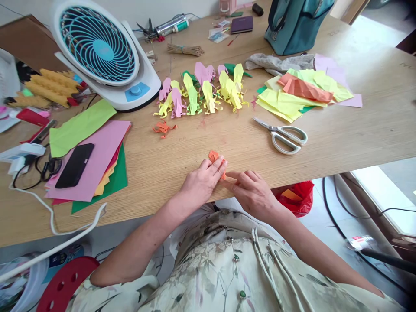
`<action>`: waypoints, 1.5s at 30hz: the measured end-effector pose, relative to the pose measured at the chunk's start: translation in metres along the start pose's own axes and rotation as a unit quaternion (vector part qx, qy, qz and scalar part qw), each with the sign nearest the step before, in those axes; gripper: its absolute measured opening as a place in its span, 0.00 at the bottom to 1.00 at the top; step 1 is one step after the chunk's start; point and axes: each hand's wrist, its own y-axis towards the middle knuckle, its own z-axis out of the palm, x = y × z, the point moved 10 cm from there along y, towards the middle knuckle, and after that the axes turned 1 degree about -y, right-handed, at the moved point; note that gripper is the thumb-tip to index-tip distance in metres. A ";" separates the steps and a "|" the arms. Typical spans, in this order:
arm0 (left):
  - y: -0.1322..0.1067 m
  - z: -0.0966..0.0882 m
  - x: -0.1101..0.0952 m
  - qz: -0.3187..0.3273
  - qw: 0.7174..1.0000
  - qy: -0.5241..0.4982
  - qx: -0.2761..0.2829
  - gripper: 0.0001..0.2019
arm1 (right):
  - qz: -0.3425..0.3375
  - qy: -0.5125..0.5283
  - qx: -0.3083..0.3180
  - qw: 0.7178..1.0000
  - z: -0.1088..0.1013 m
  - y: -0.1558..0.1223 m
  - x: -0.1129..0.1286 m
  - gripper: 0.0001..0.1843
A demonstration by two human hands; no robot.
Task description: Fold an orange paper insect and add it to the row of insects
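Observation:
A small piece of folded orange paper (212,155) rests on the wooden table near its front edge. My left hand (204,181) lies over it, fingers together and pressing it down, hiding much of it. At its lower end, my right hand (251,190) pinches with thumb and index finger; the exact grip is partly hidden. Farther up lies a finished-looking orange origami frog (164,128) with thin legs. Behind it are rows of similar folded paper figures (209,97) in yellow, pink and green. A pair of scissors (284,136) with white handles lies to the right, slightly opened.
On the left, a white desk fan (143,82) stands behind stacked coloured paper (107,143) with a black phone (75,164) on top. Crumpled coloured sheets (299,93) lie at the right, near a teal bag (295,26). A red plastic bag (302,197) hangs below the table edge.

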 end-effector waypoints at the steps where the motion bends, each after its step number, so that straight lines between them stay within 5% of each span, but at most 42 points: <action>1: 0.000 0.000 0.000 0.002 1.000 0.001 -0.003 0.27 | -0.009 -0.008 0.005 1.000 0.001 0.000 0.001 0.20; 17: 0.007 0.000 0.011 0.045 0.997 -0.065 -0.014 0.26 | -0.038 0.012 0.016 0.999 0.004 0.001 0.004 0.19; 30: 0.020 -0.009 0.009 -0.008 0.985 -0.162 -0.053 0.17 | -0.038 0.014 0.004 0.999 0.002 -0.001 0.003 0.16; 39: 0.034 0.001 0.039 -0.107 0.929 -0.337 -0.112 0.02 | -0.040 0.030 -0.023 0.999 -0.005 -0.002 0.005 0.16; 45: 0.044 0.005 0.043 -0.113 0.929 -0.341 -0.093 0.04 | -0.047 0.021 -0.031 0.998 -0.009 -0.003 0.008 0.13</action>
